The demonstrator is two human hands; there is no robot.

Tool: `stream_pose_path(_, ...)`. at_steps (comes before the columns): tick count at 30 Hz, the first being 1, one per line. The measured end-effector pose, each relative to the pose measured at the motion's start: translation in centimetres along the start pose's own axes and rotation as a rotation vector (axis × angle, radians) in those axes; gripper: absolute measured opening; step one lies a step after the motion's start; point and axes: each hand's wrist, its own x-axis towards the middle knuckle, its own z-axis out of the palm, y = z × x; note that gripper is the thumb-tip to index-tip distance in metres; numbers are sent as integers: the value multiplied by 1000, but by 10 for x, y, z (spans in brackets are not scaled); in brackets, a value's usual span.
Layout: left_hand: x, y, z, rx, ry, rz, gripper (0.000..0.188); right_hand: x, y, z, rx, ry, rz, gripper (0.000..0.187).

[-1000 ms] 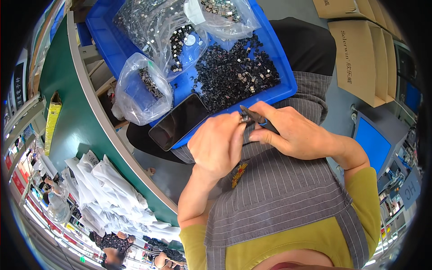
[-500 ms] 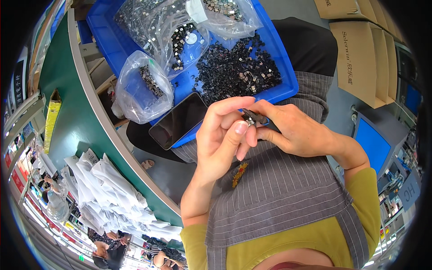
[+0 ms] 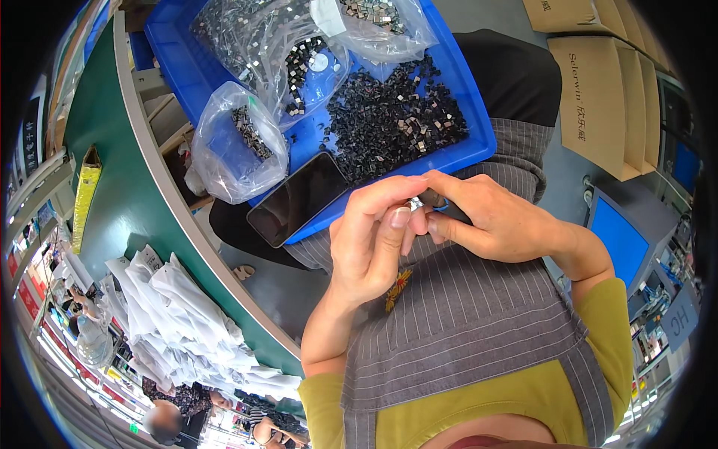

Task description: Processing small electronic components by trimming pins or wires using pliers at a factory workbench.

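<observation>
My left hand (image 3: 372, 243) is closed, palm toward me, with a small shiny metal part (image 3: 416, 203) pinched at its fingertips. Curled in from the right, my right hand (image 3: 497, 217) grips a small dark tool with a bit of blue on it (image 3: 441, 203), which looks like pliers. Its fingers hide most of the tool, and the fingertips of both hands meet around the metal part. Just beyond the hands, a blue tray (image 3: 473, 97) rests on my lap. A heap of small black pieces (image 3: 374, 120), some with silvery faces, lies in it.
Clear plastic bags of small parts (image 3: 243, 146) lie in the tray. A black phone (image 3: 295, 200) leans over its near left corner. To the left, a green table (image 3: 112, 217) bears white packets (image 3: 179, 307) and a yellow strip (image 3: 87, 198). Cardboard boxes (image 3: 598, 97) stand at right.
My right hand has shifted slightly, and its index finger now covers more of the dark tool. My left index finger has lowered a little. At lower left, a person in the background has moved.
</observation>
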Motion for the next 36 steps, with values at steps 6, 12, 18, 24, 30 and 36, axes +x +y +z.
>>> stream_pose_path(6, 1, 2, 0, 62, 43, 19, 28, -3, 1, -3, -61, -7, -49, 29)
stream_pose_path(12, 5, -1, 1, 148, 50, 84, 38, -2, -7, -7, -53, -77, 10, 25)
stream_pose_path(18, 6, 0, -7, 239, -8, 59, 40, -2, -15, -12, -87, -153, 79, 30)
stream_pose_path(24, 9, 6, -7, 133, -27, -35, 40, -2, -12, -13, -58, -161, 74, 33)
stream_pose_path(30, 8, 6, -8, 125, -28, -91, 39, -2, -10, -13, -69, -180, 90, 35)
stream_pose_path(36, 10, 5, -9, 157, -51, -119, 35, 0, -8, -12, -74, -195, 147, 35)
